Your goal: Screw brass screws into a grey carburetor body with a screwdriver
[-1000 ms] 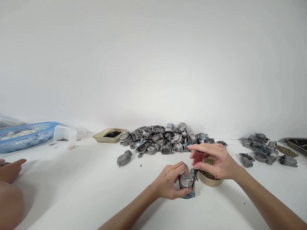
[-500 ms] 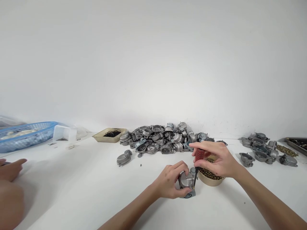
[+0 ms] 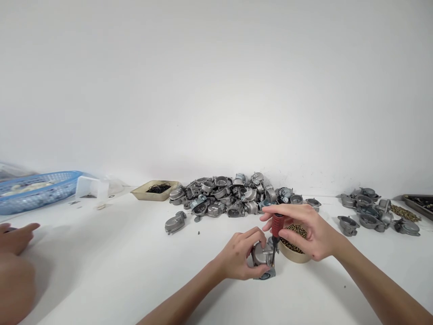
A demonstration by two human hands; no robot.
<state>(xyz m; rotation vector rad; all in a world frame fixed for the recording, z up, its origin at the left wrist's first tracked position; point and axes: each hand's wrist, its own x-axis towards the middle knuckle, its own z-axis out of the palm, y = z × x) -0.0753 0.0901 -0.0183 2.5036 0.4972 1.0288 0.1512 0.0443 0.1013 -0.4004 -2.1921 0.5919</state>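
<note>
Left hand (image 3: 240, 257): fingers closed around a small grey cast-metal part (image 3: 263, 257), steadying it on the table (image 3: 128, 271) low and just right of centre.
Right hand (image 3: 306, 228): fingers pinched on the red ribbed handle of a screwdriver (image 3: 277, 225); its dark shaft stands nearly upright, tip down on the part.
Metal part: dull silver, lumpy casting with rounded bosses; its lower edge touches the table, partly hidden by the left fingers.
Bowl (image 3: 297, 257): round, tan, shallow, filled with tiny brass-coloured screws; at 3 o'clock of the part, just beside it, half covered by the right hand.
Heap of castings (image 3: 230, 196): many like grey pieces, piled loose at 12 o'clock of the hands, near the wall.
Stray casting (image 3: 175, 223): lies alone at 10 o'clock of the part.
Second group of castings (image 3: 368, 214): smaller, at 2 o'clock, well apart.
Tan tray (image 3: 154, 192): square, holds thin black rings, left of the heap.
Blue basket (image 3: 37, 189): plastic mesh, far left at 9 o'clock.
Another person's hand (image 3: 16, 237): rests on the table at the left edge.
</note>
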